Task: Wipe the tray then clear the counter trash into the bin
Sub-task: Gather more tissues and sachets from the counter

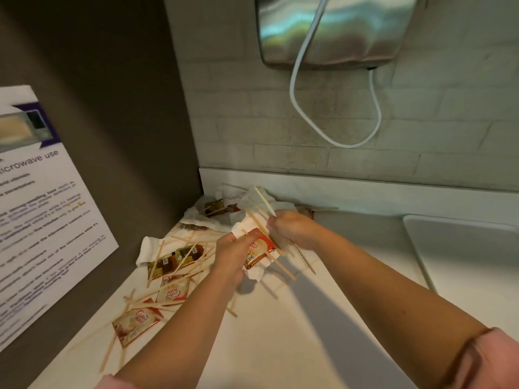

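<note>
trash wad [259, 249] in pinching left hand [230, 249], wooden stirrers [264, 201] in curled right hand [292, 228]

Pale tiled wall [421, 122] stands behind the white worktop [280, 338]; a steel box [337, 29] hangs high on it, white cord [377, 108] looping below. Left, a dark panel [112, 94] carries a notice [42, 209].

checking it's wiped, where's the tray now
In the head view the tray lies at the far right of the counter, right of the right hand.
</note>
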`<state>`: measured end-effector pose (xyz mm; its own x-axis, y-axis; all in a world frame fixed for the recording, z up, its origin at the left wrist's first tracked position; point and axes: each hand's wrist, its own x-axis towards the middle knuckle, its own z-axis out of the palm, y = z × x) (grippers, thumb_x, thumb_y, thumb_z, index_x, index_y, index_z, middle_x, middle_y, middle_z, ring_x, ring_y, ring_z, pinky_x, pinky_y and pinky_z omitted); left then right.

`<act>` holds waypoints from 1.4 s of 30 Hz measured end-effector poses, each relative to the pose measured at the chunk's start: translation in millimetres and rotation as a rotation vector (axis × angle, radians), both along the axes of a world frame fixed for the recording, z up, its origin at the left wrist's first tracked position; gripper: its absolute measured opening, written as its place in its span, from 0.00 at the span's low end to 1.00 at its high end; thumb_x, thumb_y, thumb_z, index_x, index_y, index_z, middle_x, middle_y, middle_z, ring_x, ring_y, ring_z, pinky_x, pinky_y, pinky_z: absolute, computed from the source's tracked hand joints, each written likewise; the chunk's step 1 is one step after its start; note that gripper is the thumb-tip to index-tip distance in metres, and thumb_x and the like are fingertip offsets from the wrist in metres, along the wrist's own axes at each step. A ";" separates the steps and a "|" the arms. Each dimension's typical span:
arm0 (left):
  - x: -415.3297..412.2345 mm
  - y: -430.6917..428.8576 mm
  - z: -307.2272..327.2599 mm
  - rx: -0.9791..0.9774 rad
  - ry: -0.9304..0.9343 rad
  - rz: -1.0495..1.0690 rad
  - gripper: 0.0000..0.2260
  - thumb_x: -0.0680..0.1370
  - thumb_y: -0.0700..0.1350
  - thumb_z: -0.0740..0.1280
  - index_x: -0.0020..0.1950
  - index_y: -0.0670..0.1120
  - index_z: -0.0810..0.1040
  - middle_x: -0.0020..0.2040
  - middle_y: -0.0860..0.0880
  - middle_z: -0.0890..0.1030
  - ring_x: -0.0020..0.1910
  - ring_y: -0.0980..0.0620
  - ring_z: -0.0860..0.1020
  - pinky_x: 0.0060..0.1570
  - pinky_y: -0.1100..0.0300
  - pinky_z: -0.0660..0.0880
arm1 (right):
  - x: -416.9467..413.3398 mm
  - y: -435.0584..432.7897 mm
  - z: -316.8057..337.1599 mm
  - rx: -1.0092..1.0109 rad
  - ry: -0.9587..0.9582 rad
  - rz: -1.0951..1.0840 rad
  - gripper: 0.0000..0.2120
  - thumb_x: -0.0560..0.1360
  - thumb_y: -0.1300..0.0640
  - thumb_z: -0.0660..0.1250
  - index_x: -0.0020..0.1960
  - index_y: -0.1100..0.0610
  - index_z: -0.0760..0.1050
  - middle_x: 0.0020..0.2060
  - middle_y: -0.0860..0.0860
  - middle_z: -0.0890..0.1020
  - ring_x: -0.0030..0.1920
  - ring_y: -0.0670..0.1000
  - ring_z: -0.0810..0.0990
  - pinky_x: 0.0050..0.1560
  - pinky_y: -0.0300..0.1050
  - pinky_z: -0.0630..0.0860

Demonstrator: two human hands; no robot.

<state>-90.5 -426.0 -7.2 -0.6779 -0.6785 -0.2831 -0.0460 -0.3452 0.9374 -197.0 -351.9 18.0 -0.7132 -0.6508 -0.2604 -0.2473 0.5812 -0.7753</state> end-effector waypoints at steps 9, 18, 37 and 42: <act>31.8 28.5 -3.4 0.022 -0.033 -0.095 0.02 0.72 0.35 0.71 0.43 0.40 0.80 0.31 0.45 0.82 0.26 0.51 0.80 0.31 0.60 0.78 | 49.1 34.1 -7.5 -0.013 0.073 0.092 0.07 0.82 0.56 0.50 0.52 0.57 0.64 0.36 0.51 0.70 0.40 0.50 0.70 0.35 0.41 0.68; 94.2 63.3 -2.5 -0.021 -0.034 -0.215 0.04 0.73 0.38 0.70 0.47 0.39 0.79 0.37 0.43 0.81 0.26 0.52 0.80 0.26 0.63 0.77 | 123.6 79.1 -10.8 -0.009 0.065 0.013 0.09 0.83 0.55 0.49 0.57 0.59 0.63 0.36 0.53 0.68 0.32 0.47 0.65 0.25 0.39 0.62; 199.0 228.0 -12.0 0.028 0.030 -0.630 0.02 0.75 0.38 0.69 0.46 0.41 0.80 0.39 0.44 0.82 0.33 0.50 0.82 0.35 0.58 0.81 | 273.4 266.4 -11.1 0.037 0.146 -0.351 0.05 0.82 0.57 0.50 0.50 0.58 0.60 0.35 0.52 0.69 0.33 0.49 0.66 0.26 0.41 0.61; 208.7 287.3 -27.3 0.030 -0.004 -0.728 0.04 0.76 0.40 0.68 0.41 0.44 0.78 0.38 0.45 0.81 0.29 0.53 0.80 0.27 0.63 0.77 | 290.3 330.7 -22.4 0.073 0.045 -0.410 0.11 0.83 0.57 0.50 0.41 0.52 0.61 0.34 0.52 0.68 0.30 0.49 0.65 0.27 0.41 0.61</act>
<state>118.2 -138.7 -34.5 -0.9533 -0.0474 -0.2984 -0.2777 -0.2515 0.9272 93.3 -21.2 -4.4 -0.9212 -0.2917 -0.2575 -0.0171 0.6916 -0.7221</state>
